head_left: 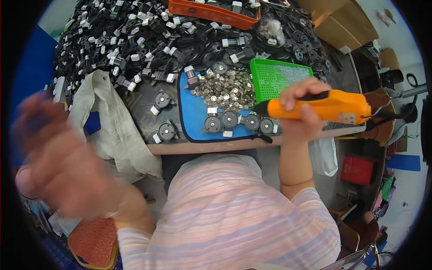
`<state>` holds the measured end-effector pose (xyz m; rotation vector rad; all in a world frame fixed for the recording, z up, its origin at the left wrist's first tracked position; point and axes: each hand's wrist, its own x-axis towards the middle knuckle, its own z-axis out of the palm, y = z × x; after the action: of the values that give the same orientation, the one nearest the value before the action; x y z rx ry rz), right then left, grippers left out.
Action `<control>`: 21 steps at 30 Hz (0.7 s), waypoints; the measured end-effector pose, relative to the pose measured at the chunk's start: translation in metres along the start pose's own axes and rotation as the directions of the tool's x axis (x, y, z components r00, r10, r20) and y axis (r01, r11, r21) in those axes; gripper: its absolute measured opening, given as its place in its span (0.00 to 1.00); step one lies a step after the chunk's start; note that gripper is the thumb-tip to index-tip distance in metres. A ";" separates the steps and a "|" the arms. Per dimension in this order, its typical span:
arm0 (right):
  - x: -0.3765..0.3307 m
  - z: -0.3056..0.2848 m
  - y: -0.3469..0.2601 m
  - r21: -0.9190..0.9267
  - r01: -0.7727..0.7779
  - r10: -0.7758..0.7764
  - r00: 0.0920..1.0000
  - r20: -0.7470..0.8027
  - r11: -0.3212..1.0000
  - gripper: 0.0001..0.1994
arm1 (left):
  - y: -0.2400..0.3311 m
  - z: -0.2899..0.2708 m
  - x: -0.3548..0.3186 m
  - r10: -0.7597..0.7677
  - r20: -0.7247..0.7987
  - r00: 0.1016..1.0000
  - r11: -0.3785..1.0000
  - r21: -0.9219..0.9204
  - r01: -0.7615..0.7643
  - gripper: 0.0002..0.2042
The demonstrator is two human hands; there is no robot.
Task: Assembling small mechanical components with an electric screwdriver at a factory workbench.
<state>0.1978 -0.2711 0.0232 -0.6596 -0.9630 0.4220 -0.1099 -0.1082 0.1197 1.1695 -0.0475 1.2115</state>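
The person's striped shirt [216,202] fills the near middle. The left hand [67,162] is raised at the left, too blurred to tell whether its grip is open or closed. An off-white cloth [108,119] hangs over the near edge of the desk [143,118]. The right hand [308,122] has its grip closed around an orange power screwdriver [344,104], held roughly level above the desk's right part, its dark tip pointing left. Four round grey wheels [212,124] with white tabs sit along the near side of a blue mat [191,119]; two more lie left of it. Behind them on the mat is a heap of shiny metal caps [227,90], with a green tray [255,81] of clear bits just right. Farther back spreads a big pile of black and white parts [135,40], then an orange basket [211,15].
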 end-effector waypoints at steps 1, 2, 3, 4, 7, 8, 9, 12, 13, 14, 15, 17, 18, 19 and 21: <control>-0.006 0.006 0.007 -0.055 -0.031 0.032 0.999 0.021 0.998 0.15 | -0.075 0.000 -0.030 0.044 -0.348 0.937 0.999 -0.014 -0.053 0.20; -0.009 0.013 0.012 -0.088 -0.075 0.080 0.996 0.051 0.993 0.16 | -0.109 0.010 -0.048 -0.188 -0.218 0.958 0.912 0.322 0.253 0.22; -0.010 0.018 0.017 -0.113 -0.089 0.104 0.986 0.128 0.990 0.16 | -0.126 0.026 -0.076 -0.364 -0.225 0.904 0.849 0.318 0.422 0.25; -0.011 0.022 0.020 -0.156 -0.090 0.121 0.972 0.201 0.984 0.16 | -0.151 0.021 -0.099 -0.408 -0.108 0.907 0.729 0.559 0.395 0.26; -0.012 0.031 0.024 -0.220 -0.085 0.146 0.950 0.275 0.972 0.16 | -0.169 0.031 -0.105 -0.455 0.143 0.879 0.495 0.861 0.117 0.31; -0.012 0.034 0.025 -0.256 -0.080 0.160 0.938 0.307 0.963 0.16 | -0.173 0.029 -0.105 -0.466 0.157 0.871 0.470 0.878 0.093 0.32; -0.014 0.039 0.026 -0.269 -0.094 0.172 0.943 0.284 0.959 0.16 | -0.178 0.025 -0.105 -0.502 0.166 0.849 0.465 0.879 0.104 0.33; -0.014 0.042 0.030 -0.308 -0.068 0.174 0.927 0.333 0.949 0.15 | -0.189 0.012 -0.107 -0.531 0.186 0.827 0.470 0.876 0.105 0.32; -0.014 0.043 0.032 -0.307 -0.067 0.173 0.927 0.334 0.949 0.15 | -0.190 0.009 -0.107 -0.530 0.185 0.828 0.470 0.877 0.104 0.32; -0.015 0.044 0.034 -0.309 -0.057 0.165 0.928 0.335 0.949 0.15 | -0.192 0.007 -0.107 -0.549 0.190 0.814 0.481 0.868 0.121 0.30; -0.016 0.045 0.036 -0.311 -0.049 0.157 0.929 0.335 0.949 0.14 | -0.194 0.006 -0.108 -0.568 0.195 0.799 0.491 0.860 0.139 0.29; -0.017 0.046 0.038 -0.305 -0.063 0.164 0.934 0.318 0.950 0.14 | -0.196 0.005 -0.108 -0.574 0.194 0.796 0.489 0.861 0.143 0.27; -0.017 0.046 0.039 -0.300 -0.077 0.171 0.938 0.301 0.951 0.14 | -0.198 0.004 -0.108 -0.580 0.193 0.792 0.486 0.862 0.145 0.26; -0.018 0.046 0.040 -0.299 -0.080 0.173 0.938 0.301 0.951 0.14 | -0.200 0.002 -0.108 -0.581 0.191 0.791 0.485 0.862 0.148 0.26; -0.020 0.048 0.041 -0.265 -0.099 0.189 0.921 0.341 0.959 0.14 | -0.202 0.000 -0.110 -0.561 0.229 0.795 0.462 0.884 0.072 0.25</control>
<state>0.1449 -0.2376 0.0030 -0.8996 -1.3376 0.5768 -0.0081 -0.1617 -0.0796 2.2427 0.4364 0.4756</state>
